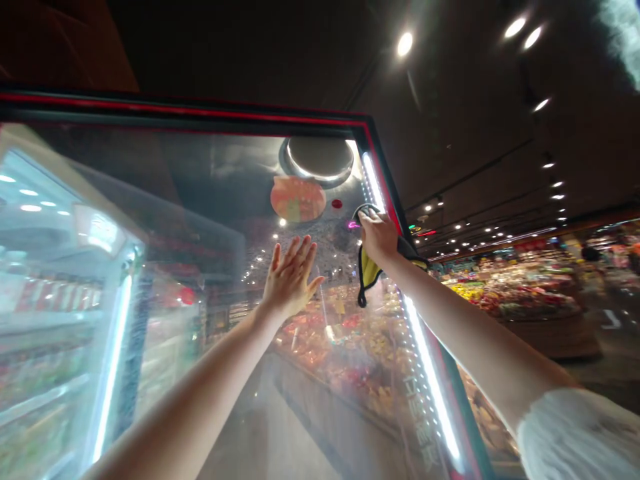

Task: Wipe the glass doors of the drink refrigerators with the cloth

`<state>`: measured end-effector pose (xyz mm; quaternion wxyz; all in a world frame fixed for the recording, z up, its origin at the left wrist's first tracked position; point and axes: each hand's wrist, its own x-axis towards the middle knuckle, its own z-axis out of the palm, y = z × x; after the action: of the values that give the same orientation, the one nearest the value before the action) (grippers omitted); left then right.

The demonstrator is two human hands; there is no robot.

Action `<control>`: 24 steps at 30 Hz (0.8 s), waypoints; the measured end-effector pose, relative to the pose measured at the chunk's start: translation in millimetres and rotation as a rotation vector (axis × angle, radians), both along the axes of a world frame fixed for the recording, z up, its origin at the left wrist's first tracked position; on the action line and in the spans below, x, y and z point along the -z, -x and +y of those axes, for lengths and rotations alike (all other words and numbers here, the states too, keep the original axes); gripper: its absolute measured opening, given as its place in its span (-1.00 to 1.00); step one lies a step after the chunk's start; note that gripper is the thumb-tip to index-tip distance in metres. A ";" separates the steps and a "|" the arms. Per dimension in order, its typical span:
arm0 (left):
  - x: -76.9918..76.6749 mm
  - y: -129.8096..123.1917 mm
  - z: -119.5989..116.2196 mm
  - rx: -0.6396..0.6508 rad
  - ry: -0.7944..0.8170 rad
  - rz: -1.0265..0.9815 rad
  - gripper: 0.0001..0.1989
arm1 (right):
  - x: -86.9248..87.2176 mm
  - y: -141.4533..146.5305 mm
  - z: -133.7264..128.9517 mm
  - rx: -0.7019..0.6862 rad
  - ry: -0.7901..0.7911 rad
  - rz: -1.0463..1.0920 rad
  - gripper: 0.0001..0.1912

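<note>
In the head view a large glass door [235,173] with a dark, red-lined frame stands in front of me. My left hand [290,277] lies spread on or close to the pane near its middle, fingers stretched out and holding nothing. My right hand [379,233] is closed around a yellow cloth with a dark border [371,270], up against the glass near the upper right edge. Part of the cloth hangs below the hand, and another part sticks out behind the wrist. An orange oval sticker [299,199] sits on the pane above my left hand.
Left of the door are a lit cabinet's shelves [45,320] with blurred goods. A bright light strip [433,383] runs down the door's right side. Beyond it stands a produce display [510,293], with ceiling lamps [405,44] overhead.
</note>
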<state>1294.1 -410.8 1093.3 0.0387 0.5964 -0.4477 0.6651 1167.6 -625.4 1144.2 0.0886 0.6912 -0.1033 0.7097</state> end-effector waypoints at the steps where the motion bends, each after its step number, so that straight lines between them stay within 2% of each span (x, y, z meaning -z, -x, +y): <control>1: -1.9 -2.2 -1.2 0.003 -0.001 0.004 -0.23 | -16.3 -2.6 2.1 0.023 -0.064 -0.029 -0.52; 3: -4.1 -5.0 -4.0 0.012 0.005 0.009 -0.23 | -39.6 -9.8 11.0 0.036 -0.119 -0.061 -0.53; 4: -4.4 -5.6 -5.4 0.018 0.008 0.008 -0.24 | -43.6 -13.1 15.7 0.035 -0.115 -0.068 -0.53; 6: -3.9 -5.5 -7.4 0.035 0.018 0.002 -0.25 | -35.7 -16.1 20.8 0.025 -0.034 -0.052 -0.53; 9: -2.2 -4.5 -9.2 0.053 0.041 0.005 -0.27 | -9.4 -8.9 12.8 0.049 0.116 0.016 -0.58; 11: -1.5 -4.3 -10.2 0.047 0.049 0.022 -0.27 | -6.7 -2.1 2.2 0.106 0.094 0.032 -0.56; 13: -1.0 -4.9 -11.1 0.035 0.053 0.037 -0.27 | -22.8 -0.9 -4.2 0.148 0.002 0.019 -0.53; 16: -0.1 -6.3 -11.6 0.034 0.060 0.030 -0.27 | -56.2 -11.0 1.7 0.129 -0.090 -0.039 -0.48; 18: 0.6 -6.9 -11.4 0.041 0.059 0.022 -0.27 | -62.6 -19.1 10.7 0.111 -0.076 -0.052 -0.43; 22: 1.0 -6.6 -10.9 0.038 0.062 0.035 -0.27 | -37.8 -17.3 15.9 0.189 0.046 0.050 -0.44; 24: 1.0 -5.8 -10.5 0.031 0.060 0.051 -0.27 | -34.5 -9.1 11.1 0.239 0.029 0.057 -0.47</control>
<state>1299.9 -421.4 1092.3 0.0782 0.6046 -0.4359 0.6621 1176.6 -614.3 1178.7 0.1854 0.6924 -0.1722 0.6756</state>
